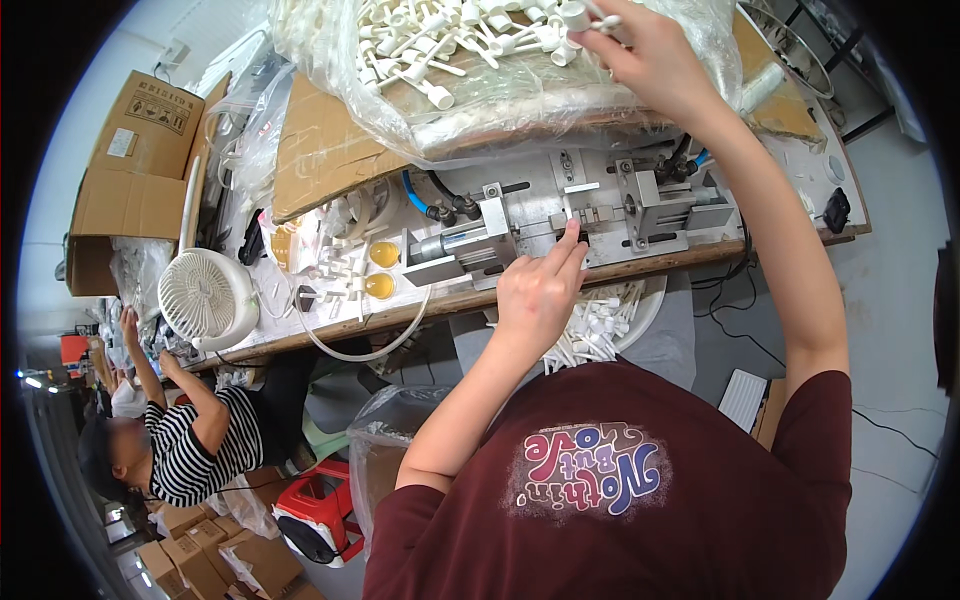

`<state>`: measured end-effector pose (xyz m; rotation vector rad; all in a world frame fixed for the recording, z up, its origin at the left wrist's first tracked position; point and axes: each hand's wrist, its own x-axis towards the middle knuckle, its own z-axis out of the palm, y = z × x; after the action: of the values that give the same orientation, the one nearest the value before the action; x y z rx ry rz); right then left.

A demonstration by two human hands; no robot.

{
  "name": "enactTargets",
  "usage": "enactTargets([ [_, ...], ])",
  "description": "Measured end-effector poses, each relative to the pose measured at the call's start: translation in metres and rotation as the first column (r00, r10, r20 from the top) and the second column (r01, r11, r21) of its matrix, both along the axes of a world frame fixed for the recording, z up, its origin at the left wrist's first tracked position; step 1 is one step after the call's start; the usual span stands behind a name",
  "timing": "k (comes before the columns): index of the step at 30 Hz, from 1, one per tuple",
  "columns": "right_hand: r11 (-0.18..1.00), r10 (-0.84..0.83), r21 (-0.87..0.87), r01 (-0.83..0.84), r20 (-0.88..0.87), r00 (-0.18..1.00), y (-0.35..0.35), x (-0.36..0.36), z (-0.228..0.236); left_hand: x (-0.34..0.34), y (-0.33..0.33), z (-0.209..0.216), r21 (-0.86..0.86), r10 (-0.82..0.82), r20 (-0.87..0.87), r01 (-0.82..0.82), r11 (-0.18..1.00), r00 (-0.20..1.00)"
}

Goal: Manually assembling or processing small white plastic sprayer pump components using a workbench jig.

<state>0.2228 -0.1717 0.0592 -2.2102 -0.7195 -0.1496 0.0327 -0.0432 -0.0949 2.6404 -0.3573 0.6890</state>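
Observation:
My right hand reaches up over the heap at the far side and is closed on a white plastic cup-headed piece with a thin stem. Below it, my left hand rests at the middle of a metal clamping fixture, fingers stretched forward. Its index fingertip touches a white part seated there; the thumb is hidden. On either side of the fixture stand metal cylinder blocks, the left block and the right block. The heap of white plastic pieces lies on clear plastic sheeting.
More white pieces fill a container below the bench edge. To the left are a white fan, yellow round discs, a looping white tube and cardboard boxes. A person in a striped shirt works at the lower left.

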Motion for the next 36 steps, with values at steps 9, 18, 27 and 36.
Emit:
enactTargets([
  [9,0.744,0.355,0.661,-0.097,-0.269,0.895,-0.029,-0.057,-0.04,0.015,0.014,0.056,-0.7,-0.045,-0.02,0.018,0.713,0.999],
  [18,0.595,0.693,0.801,0.064,-0.551,0.465,-0.054,-0.094,-0.083,0.002,0.033,0.076,-0.97,-0.556,-0.098,0.045,0.238,0.825],
  [27,0.583,0.494,0.769,0.264,-0.593,0.637,-0.065,-0.095,-0.091,-0.017,0.009,0.031,-0.484,-0.167,-0.108,0.095,0.87,0.98],
  [36,0.609,0.412,0.735,0.298,-0.614,0.673,-0.075,-0.108,-0.098,0.002,-0.006,0.008,-0.003,0.025,-0.03,-0.025,1.0,0.999],
])
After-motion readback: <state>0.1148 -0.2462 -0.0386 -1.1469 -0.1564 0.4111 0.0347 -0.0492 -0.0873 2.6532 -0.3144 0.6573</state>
